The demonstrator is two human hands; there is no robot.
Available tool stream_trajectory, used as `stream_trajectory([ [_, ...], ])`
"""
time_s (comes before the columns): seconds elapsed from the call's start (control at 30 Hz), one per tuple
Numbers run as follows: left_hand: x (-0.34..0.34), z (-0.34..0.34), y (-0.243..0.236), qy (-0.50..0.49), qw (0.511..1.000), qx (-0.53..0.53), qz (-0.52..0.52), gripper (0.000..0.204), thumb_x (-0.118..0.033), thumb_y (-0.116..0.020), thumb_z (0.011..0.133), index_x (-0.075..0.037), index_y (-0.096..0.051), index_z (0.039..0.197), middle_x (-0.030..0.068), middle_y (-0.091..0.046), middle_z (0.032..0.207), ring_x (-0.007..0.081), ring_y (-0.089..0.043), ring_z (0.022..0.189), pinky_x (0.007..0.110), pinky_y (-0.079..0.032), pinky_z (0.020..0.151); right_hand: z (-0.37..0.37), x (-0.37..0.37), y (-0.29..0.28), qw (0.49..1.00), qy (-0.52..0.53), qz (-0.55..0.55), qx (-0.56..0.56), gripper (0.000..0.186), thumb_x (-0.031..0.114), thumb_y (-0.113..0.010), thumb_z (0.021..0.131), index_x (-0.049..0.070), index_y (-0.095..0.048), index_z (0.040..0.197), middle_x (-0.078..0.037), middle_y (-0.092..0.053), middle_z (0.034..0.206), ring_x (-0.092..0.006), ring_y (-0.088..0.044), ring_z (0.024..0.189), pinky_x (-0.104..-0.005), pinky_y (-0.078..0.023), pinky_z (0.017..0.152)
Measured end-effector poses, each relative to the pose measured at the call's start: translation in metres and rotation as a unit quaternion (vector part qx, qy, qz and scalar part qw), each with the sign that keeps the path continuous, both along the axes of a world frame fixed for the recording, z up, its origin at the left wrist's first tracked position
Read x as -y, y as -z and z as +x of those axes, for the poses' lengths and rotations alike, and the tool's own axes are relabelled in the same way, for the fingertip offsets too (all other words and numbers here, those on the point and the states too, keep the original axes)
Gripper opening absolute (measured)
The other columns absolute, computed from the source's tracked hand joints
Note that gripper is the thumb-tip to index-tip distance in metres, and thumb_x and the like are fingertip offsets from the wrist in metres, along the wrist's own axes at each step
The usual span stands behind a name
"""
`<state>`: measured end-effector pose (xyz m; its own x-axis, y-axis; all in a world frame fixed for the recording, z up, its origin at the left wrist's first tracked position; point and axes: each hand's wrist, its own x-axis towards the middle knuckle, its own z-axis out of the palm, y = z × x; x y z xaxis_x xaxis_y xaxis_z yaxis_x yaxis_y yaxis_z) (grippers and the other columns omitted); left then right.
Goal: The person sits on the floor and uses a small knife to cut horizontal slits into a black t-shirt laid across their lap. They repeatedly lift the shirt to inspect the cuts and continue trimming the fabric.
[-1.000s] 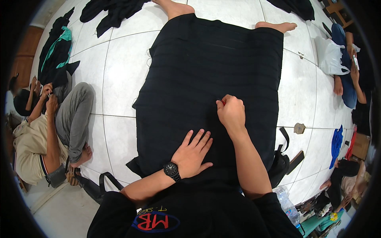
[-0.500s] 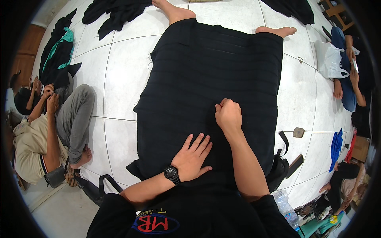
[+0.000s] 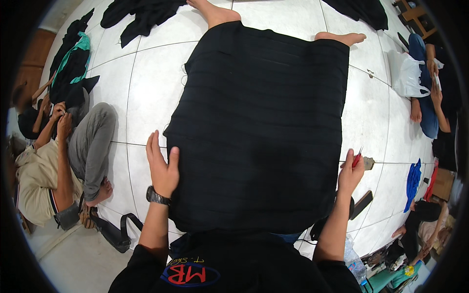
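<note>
A wide black cloth [image 3: 254, 97] with faint crosswise creases lies spread over my outstretched legs, and my bare feet stick out past its far corners. My left hand [image 3: 162, 168], with a dark watch on the wrist, is at the cloth's left edge. Its fingers point forward, the thumb stands apart, and nothing is held in it. At the right edge of the cloth my right hand [image 3: 350, 177] is closed around a small red tool [image 3: 357, 159] with a thin pointed metal tip; the exact kind is too small to make out. Loose threads show along the cloth's left edge.
To the left sits a person in grey trousers [image 3: 93, 141], near black and green cloths [image 3: 80, 58]. On the right are a white plastic bag [image 3: 408, 75] beside another seated person, a blue cloth [image 3: 413, 183] and a clear plastic bottle [image 3: 352, 256]. A black bag [image 3: 113, 234] lies at lower left.
Both hands have moved apart from the middle of the cloth to its side edges. The left was lying flat; the right was a fist. The red tool now shows in the right hand.
</note>
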<state>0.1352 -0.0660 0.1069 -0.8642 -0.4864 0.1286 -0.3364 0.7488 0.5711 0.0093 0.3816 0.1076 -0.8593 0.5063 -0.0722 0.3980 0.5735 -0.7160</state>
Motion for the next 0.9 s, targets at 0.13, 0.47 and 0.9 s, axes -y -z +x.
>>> stream_trajectory([
  [0.13,0.031,0.016,0.022,-0.004,0.986,0.133,0.105,0.043,-0.032,-0.056,0.102,0.004,-0.061,0.124,0.0291,-0.069,0.100,0.0411,-0.069,0.096,0.043,-0.053,0.081,0.033,-0.063,0.070,0.996,-0.038,-0.041,0.073,0.038,0.031,-0.061,0.101,-0.007,-0.060,0.094,-0.009,-0.061,0.082,-0.0177,-0.055,0.076,-0.0348,-0.046,0.072],
  [0.47,0.050,0.068,-0.027,0.039,0.998,0.041,0.006,0.029,-0.022,-0.061,0.099,0.005,-0.064,0.107,0.0190,-0.067,0.069,0.0268,-0.064,0.055,0.035,-0.046,0.053,0.079,-0.056,-0.024,0.985,-0.095,0.140,0.046,0.040,0.028,-0.072,0.094,-0.002,-0.049,0.081,-0.006,-0.045,0.065,-0.0177,-0.038,0.061,-0.0368,-0.036,0.056],
  [0.9,-0.049,0.003,-0.050,0.265,0.963,0.026,-0.037,0.049,-0.027,-0.073,0.087,0.002,-0.061,0.125,0.0215,-0.058,0.131,0.0388,-0.054,0.125,0.048,-0.042,0.106,0.077,0.000,-0.036,0.992,-0.123,0.013,0.025,0.034,0.033,-0.056,0.101,0.000,-0.055,0.110,-0.014,-0.060,0.080,-0.0247,-0.058,0.074,-0.0362,-0.046,0.067],
])
